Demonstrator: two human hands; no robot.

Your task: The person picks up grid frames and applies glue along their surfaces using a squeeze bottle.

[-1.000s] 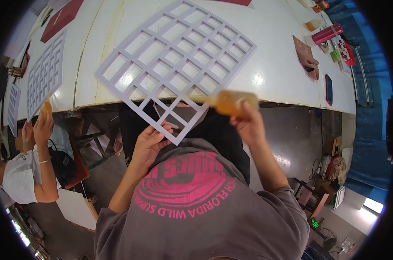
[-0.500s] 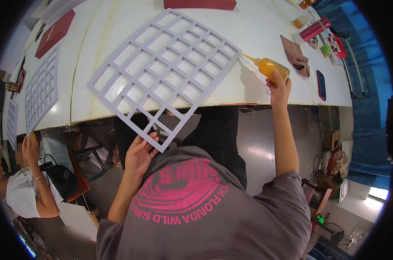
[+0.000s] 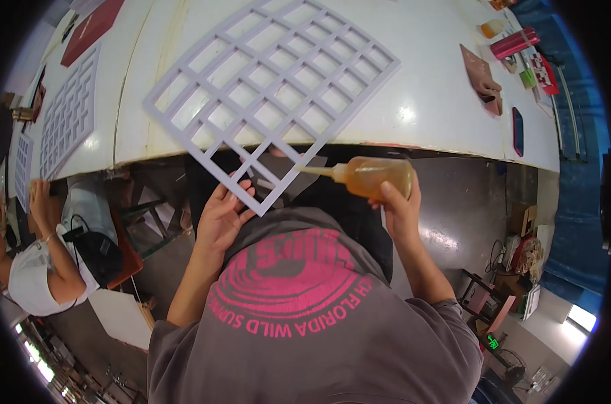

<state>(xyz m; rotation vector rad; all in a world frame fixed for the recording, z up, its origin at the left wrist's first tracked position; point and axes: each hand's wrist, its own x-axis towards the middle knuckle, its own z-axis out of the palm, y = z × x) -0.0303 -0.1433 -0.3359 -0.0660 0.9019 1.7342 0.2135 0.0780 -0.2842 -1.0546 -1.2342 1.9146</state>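
A pale grey lattice panel with many square openings lies tilted across the table's front edge, its near corner sticking out over my lap. My left hand grips that corner from the left, fingers curled around the frame. In my right hand is a squeeze bottle of amber liquid, held on its side. Its long thin nozzle points left, and the tip is at the panel's right edge near the close corner. Whether the tip touches the frame I cannot tell.
On the white table are a phone, a brown cloth, a pink-red flask and a dark red box. A co-worker's hand is at left, near another lattice panel.
My right hand has brought the bottle toward me and left, from the panel's far right corner down to near its close corner. My left hand still holds the panel.
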